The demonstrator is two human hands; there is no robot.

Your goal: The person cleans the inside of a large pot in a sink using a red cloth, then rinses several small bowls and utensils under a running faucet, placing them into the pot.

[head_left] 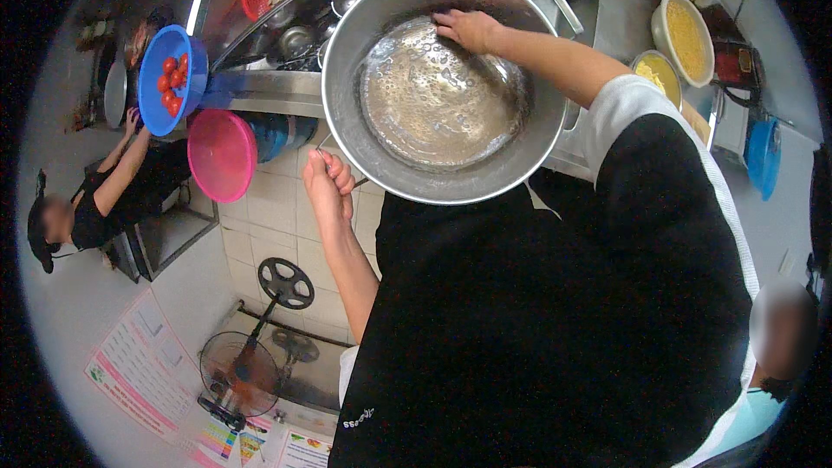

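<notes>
A large round metal pot is tilted at the sink's near edge, its wide mouth facing me and its inner bottom wet and shiny with drops. My left hand is closed around the thin handle on the pot's left side, below the rim. Reaching in over the right rim, my right hand rests against the far inner wall with its fingers stretched out. Nothing shows in that hand, though its palm side is hidden.
Left stand a blue basin of tomatoes, a pink basin and a red basket. Metal bowls lie behind them. Bowls of yellow food are at the right. Another person works far left; a fan stands below.
</notes>
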